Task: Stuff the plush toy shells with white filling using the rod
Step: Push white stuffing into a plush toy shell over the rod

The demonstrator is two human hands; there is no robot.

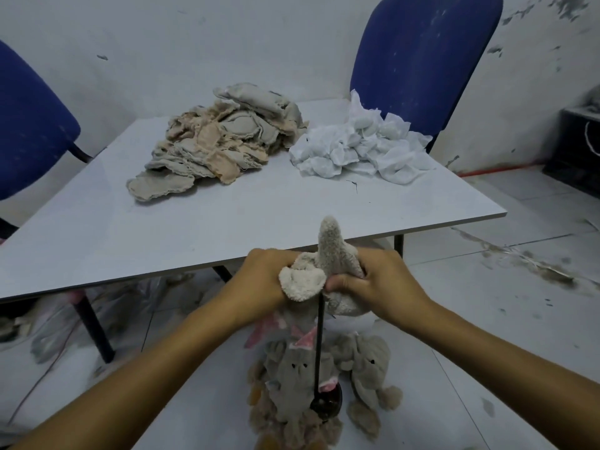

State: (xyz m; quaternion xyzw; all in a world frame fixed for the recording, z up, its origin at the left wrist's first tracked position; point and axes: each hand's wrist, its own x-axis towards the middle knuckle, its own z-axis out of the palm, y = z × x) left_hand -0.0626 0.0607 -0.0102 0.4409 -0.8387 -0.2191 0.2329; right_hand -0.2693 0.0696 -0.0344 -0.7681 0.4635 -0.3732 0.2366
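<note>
A grey table (227, 222) fills the middle of the frame, its smooth top left mostly bare so the two supplies stay sorted. At upper centre lies the heap of flat shells (224, 138), beige and peach fabric with frayed edges, inside out and waiting. Just to its right, near the table's far right corner, sits the white filling (360, 147), crumpled and thin like tissue. Two blue chairs stand behind, one at upper left (29, 125) and one at upper right (425, 60).

Below the table's near edge, low in the frame, I hold one plush toy shell (328, 267) over the upright black rod (319, 345). My left hand (263, 280) is clenched on the shell's curled, fleecy left flap; my right hand (376, 280) grips the bunched right side, thumb pressed against the fabric. I judge I hold it from both sides to draw the shell down over the rod, whose tip has pushed a nubbly point up at the top. The rod's foot rests in a dark round base (328, 404) on the floor, so both hands stay free.

Around that base, at bottom centre, lie finished toys (292, 384), soft grey-beige bodies with small dark eyes and pink ear linings.
</note>
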